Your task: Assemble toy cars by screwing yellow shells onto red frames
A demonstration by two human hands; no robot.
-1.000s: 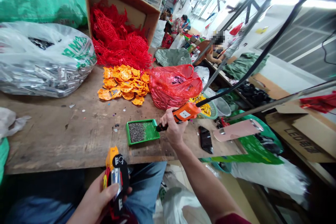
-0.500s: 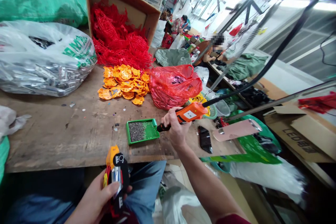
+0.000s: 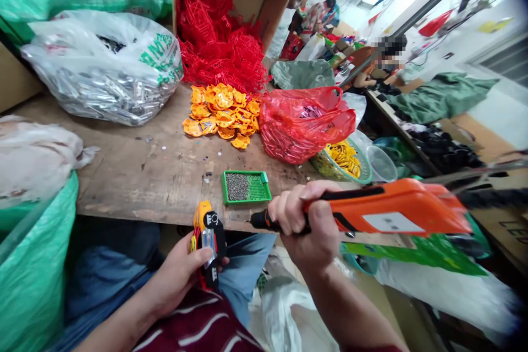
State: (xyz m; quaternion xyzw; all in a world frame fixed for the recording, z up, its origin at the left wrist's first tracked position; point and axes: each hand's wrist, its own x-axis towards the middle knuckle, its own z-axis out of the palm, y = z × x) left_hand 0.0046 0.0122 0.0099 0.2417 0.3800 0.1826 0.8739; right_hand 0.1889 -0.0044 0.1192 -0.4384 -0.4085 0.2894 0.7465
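My left hand (image 3: 185,264) is closed round a yellow, black and red plastic toy body (image 3: 211,247), held over my lap below the table's front edge. A silvery part shows in the middle of the toy. In my right hand (image 3: 309,225) is an orange and black electric screwdriver (image 3: 391,212), lying nearly level with its bit pointing left towards the toy. The bit is apart from the toy. Just behind the tool's tip, a small green tray (image 3: 258,191) on the table holds many tiny dark screws (image 3: 237,186) in its left part.
Orange plastic parts (image 3: 225,113) are heaped at mid-table, beside a red plastic bag (image 3: 305,126). Behind lies a box of red plastic pieces (image 3: 220,44). A clear bag of silvery parts (image 3: 119,93) stands left; a basket of yellow parts (image 3: 344,158) stands right. People sit in the background.
My right hand has drawn the screwdriver back from the green tray and swung it level, closer to me. The toy stays in my left hand. The view has shifted left.
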